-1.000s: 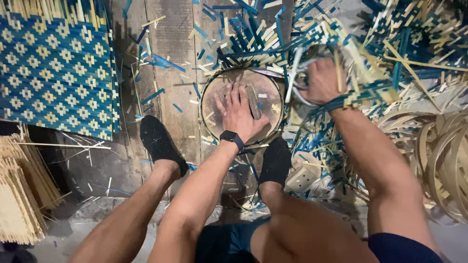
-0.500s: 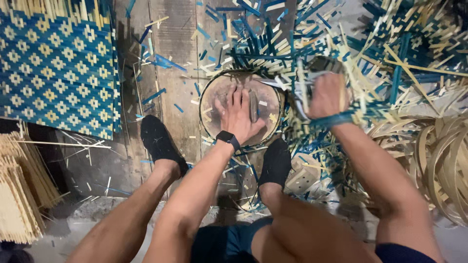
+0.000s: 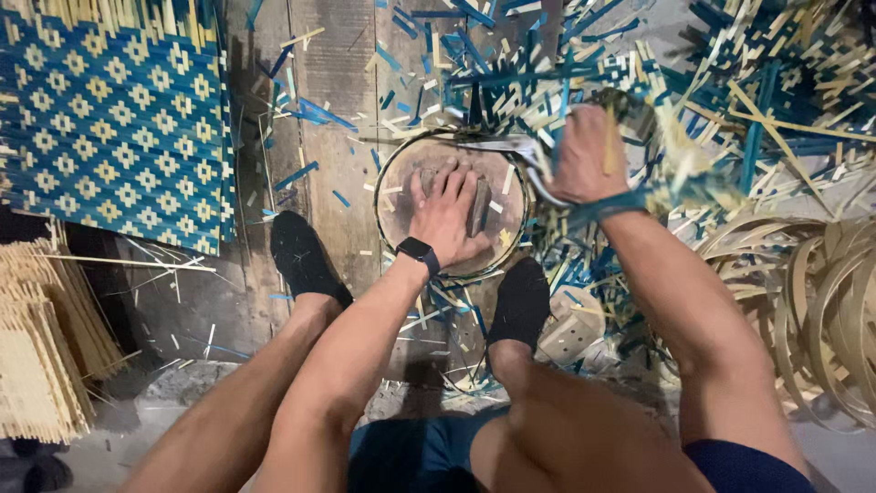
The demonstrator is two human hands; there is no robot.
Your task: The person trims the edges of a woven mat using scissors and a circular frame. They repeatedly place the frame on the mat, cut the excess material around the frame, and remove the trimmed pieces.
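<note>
Hands: left hand (image 3: 447, 215) lies flat, fingers spread, pressing down on the round woven piece (image 3: 452, 205); right hand (image 3: 584, 155) is closed around a blade (image 3: 497, 143) and a few strips at the piece's far right rim.
Woven piece: rests on the floor planks (image 3: 342, 91), between two black-socked feet (image 3: 306, 256).
Risk, cut: blade edge lies close to the left fingers; a slip along the rim could reach them.
Risk, shift: only the flat palm pins the piece; a hard pull may spin it.
Risk, tangle: loose blue and pale strips (image 3: 730, 82) beyond could snag the wrist.
Far left: blue patterned mat (image 3: 109, 119), well apart.
</note>
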